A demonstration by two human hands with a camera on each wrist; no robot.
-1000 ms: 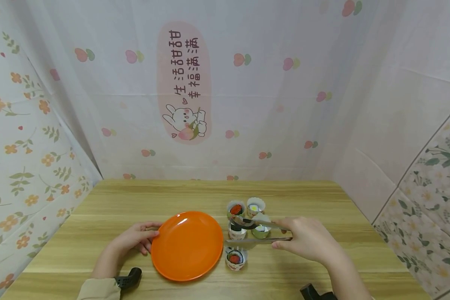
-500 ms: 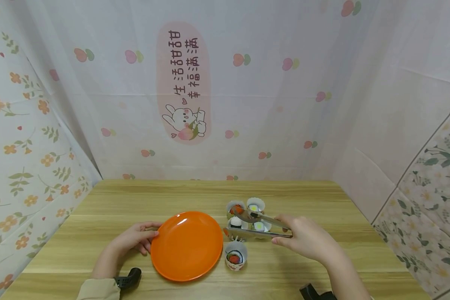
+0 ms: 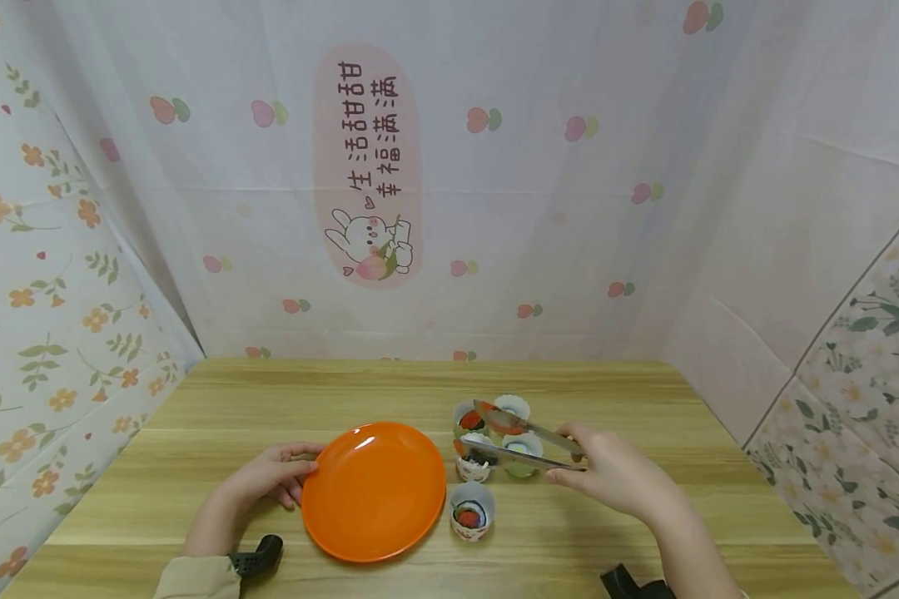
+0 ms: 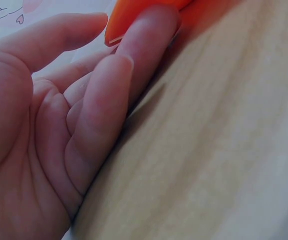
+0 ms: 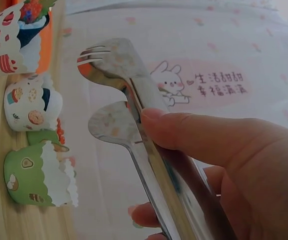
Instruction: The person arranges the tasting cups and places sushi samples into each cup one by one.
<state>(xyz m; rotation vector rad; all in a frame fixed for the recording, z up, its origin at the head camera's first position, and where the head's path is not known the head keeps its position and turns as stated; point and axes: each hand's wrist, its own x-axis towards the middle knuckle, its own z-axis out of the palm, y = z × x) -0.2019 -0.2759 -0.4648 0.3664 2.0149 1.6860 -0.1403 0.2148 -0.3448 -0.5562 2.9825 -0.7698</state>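
My left hand (image 3: 265,478) pinches the left rim of an orange plate (image 3: 374,491), thumb at the edge and a finger beneath it, as the left wrist view shows. My right hand (image 3: 607,478) grips metal food tongs (image 5: 116,57) whose arms stand apart with nothing between the tips. One tong end has fork-like prongs. The tongs hover over several paper baking cups holding toy sushi, partly hiding them. Nearest is a patterned cup (image 3: 470,532) with a sushi roll. Behind it stand a white cup (image 3: 474,472) and a green cup (image 5: 29,177).
Two more cups stand at the back: a left rear cup (image 3: 463,409) with red-topped sushi and a right rear cup (image 3: 513,402). All rest on a wooden table (image 3: 345,391). A printed curtain (image 3: 569,249) hangs behind and at both sides.
The tongs have moved up and away, from the front and middle cups to above the middle and rear ones, and their arms have come nearer together. My left hand and the plate stay put.
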